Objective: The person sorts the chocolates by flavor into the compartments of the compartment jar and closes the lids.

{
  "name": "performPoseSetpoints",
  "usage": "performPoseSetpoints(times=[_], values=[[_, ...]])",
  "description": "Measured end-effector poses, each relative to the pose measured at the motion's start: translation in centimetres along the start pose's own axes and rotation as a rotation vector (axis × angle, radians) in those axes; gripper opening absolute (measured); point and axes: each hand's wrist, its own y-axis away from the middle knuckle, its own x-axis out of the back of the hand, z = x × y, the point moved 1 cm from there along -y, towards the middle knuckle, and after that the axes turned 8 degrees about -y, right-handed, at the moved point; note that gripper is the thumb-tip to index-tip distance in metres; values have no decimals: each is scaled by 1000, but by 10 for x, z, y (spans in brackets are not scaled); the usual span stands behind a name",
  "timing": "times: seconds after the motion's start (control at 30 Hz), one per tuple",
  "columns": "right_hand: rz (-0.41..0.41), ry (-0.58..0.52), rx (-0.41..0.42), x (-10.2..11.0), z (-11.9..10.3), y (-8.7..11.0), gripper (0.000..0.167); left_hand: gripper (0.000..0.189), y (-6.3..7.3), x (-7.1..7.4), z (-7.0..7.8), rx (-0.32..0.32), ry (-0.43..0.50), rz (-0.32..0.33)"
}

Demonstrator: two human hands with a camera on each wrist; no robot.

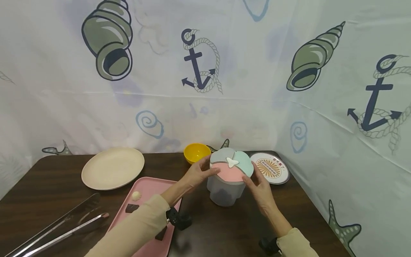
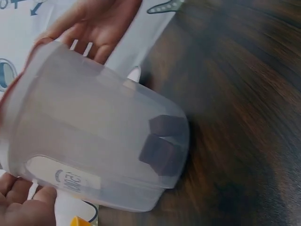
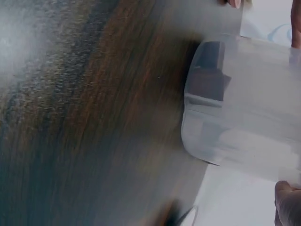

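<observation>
Across the dark wood-grained tabletop [image 1: 205, 232], a smooth sheen, perhaps slick enough to let a light base skid under a lopsided push. Beneath the left forearm, a flat pink tray [image 1: 157, 184] with rounded corners and a thin raised rim, liable to a nudge from a drooping sleeve. To its right, apparently standing on its base, the lobed canister [image 1: 224, 196] of frosted, translucent plastic, at risk of tipping if pulled harder from one side than the other. Just beyond the right hand, a white printed plate [image 1: 278, 173], round and glossy, easily bumped by a sudden outward swing of the knuckles. Over the canister's mouth, a clover-shaped lid [image 1: 228, 174] in matte grey, mint and pink; likely to rock or spring up at one lobe if misaligned, the seating impossible to judge from here. At opposite edges, left hand [image 1: 199, 173] and right hand [image 1: 259, 187], both partly closed around the rim, thumbs near or on top. Behind, a shiny yellow bowl [image 1: 196, 153], close to the left fingers. Inside, low down, blocky dark chunks [image 2: 162, 150], apt to slide with any tilt. Topmost, a smooth white knob [image 1: 232, 162].
</observation>
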Motion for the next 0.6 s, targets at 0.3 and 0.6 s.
performPoseSetpoints(times=[0.3, 0.6], values=[[52, -37, 63, -4, 4, 3, 66, 58, 11, -13, 0, -89, -83, 195], [136, -66, 91, -16, 2, 12, 65, 73, 16, -18, 1, -72, -83, 194]])
